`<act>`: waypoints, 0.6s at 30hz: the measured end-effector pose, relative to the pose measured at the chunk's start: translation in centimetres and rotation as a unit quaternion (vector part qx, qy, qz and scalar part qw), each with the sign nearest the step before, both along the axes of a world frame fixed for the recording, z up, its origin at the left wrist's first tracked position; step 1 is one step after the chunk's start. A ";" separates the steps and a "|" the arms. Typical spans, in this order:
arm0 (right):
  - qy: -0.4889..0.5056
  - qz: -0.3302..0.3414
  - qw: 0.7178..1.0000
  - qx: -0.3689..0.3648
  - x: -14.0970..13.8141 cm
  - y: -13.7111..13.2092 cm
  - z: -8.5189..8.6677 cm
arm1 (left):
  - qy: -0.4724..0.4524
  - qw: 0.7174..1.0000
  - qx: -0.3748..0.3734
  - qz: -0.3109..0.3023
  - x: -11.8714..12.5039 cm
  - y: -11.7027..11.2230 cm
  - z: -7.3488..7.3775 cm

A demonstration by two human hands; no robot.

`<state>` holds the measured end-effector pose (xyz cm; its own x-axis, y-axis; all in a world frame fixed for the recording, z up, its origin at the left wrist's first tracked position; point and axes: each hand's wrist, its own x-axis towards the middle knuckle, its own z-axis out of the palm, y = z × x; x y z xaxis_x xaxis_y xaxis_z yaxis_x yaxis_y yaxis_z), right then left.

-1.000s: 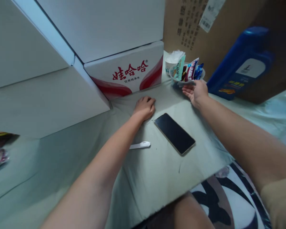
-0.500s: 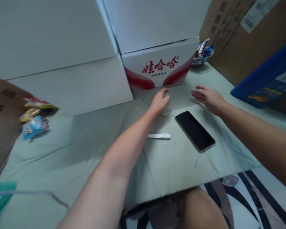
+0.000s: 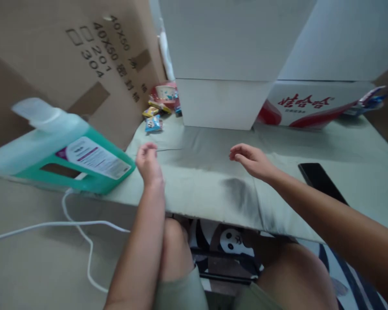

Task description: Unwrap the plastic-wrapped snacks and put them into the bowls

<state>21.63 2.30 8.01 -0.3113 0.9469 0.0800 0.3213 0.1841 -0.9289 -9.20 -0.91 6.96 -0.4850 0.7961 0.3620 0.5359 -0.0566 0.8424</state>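
My left hand (image 3: 149, 162) hovers over the near left part of the pale green table cover (image 3: 213, 189). I see its back, and its fingers are curled in with nothing showing in them. It is nearest to a teal detergent jug (image 3: 61, 150) lying on its side to its left. My right hand (image 3: 252, 160) floats above the middle of the cover, fingers loosely bent and apart, holding nothing. A black phone (image 3: 321, 181) lies flat to its right.
A brown cardboard box (image 3: 84, 56) stands at the back left. Snack packets (image 3: 153, 117) and a bowl (image 3: 165, 92) sit beside it. White boxes (image 3: 226, 73) and a red-printed box (image 3: 310, 105) line the back. A white cable (image 3: 84, 228) trails at the lower left. My knees are under the table edge.
The view has swung left, bringing the teal jug and the cardboard box in. Both hands have lifted off the cover and moved left, away from the phone. The right hand left the snack bowl earlier.
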 end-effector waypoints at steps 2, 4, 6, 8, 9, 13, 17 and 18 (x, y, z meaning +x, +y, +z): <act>-0.043 0.043 0.998 0.015 -3.2 0.3 0.1 | -0.079 0.991 0.045 0.098 -1.3 -0.6 2.1; -0.085 0.062 0.994 0.029 -6.3 1.1 0.3 | -0.203 0.964 0.116 0.130 0.2 -0.9 2.8; -0.117 0.061 0.990 0.054 -9.4 2.4 0.4 | -0.215 0.967 0.113 0.075 2.8 -0.9 2.1; -0.134 0.056 0.985 0.087 -12.7 4.4 0.4 | -0.222 0.970 0.093 0.013 4.7 -0.8 0.5; -0.139 0.058 0.983 0.106 -14.5 5.7 0.3 | -0.218 0.973 0.073 -0.001 5.1 -0.8 -0.3; -0.170 0.095 0.963 0.189 -22.7 12.3 0.0 | -0.217 0.972 -0.018 -0.085 4.4 -0.5 -2.2; -0.231 0.047 0.940 0.246 -30.5 19.9 1.1 | -0.186 0.964 -0.038 -0.189 3.8 1.1 -2.2; -0.236 0.019 0.937 0.256 -31.8 21.7 1.5 | -0.185 0.962 -0.047 -0.197 3.8 1.6 -2.2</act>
